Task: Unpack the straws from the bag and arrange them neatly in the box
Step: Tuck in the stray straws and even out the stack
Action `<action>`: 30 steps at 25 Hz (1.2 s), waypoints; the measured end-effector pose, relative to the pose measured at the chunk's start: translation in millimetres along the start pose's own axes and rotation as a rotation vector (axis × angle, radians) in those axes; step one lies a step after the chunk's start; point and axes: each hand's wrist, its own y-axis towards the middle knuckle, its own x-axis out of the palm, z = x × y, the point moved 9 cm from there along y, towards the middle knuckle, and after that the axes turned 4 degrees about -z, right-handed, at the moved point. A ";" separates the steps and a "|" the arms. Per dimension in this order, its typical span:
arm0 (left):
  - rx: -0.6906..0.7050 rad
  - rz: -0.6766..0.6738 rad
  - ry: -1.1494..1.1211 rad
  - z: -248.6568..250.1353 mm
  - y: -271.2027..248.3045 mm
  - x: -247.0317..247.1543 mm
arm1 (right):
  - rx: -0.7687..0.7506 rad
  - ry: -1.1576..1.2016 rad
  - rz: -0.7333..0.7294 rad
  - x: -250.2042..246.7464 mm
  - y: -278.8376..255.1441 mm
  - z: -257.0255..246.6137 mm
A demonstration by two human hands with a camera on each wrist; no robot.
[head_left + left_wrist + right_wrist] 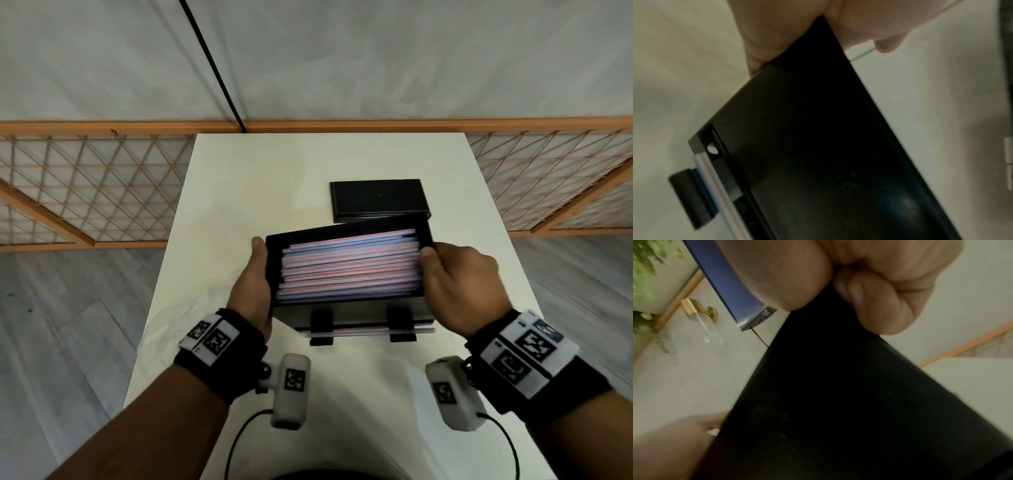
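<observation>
Straws (pixel 349 265), pink, red and pale blue, stacked lengthwise inside black dispenser box (pixel 346 311), filling it between both hands. Left hand (pixel 255 291) clamped on box's left end, thumb over rim. Right hand (pixel 460 281) clamped on right end, thumb at inner edge, fingers curled beneath. Box tilted, raised off white bench (pixel 239 192). Black lid (pixel 378 198) flat on bench just beyond right hand.

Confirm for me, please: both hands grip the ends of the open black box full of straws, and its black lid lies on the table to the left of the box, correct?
Not quite. In the head view the lid lies on the table behind the box, towards its right end, not left. The rest holds: the left hand and right hand grip the ends, straws inside.
</observation>
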 end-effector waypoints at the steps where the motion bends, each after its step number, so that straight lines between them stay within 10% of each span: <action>1: -0.025 0.014 -0.006 -1.7 -0.3 -4.2 | -0.037 -0.014 -0.022 3.0 -0.2 -9.0; 19: 0.050 0.081 0.186 -30.7 14.1 -15.0 | 0.095 0.179 -0.161 71.0 -10.2 72.5; 23: -0.051 0.248 -0.112 -54.2 8.7 -50.2 | 0.132 0.172 -0.189 77.5 -7.9 81.1; 30: -0.322 0.220 0.341 -108.9 6.0 -64.3 | 0.178 0.197 -0.199 80.9 -11.4 80.7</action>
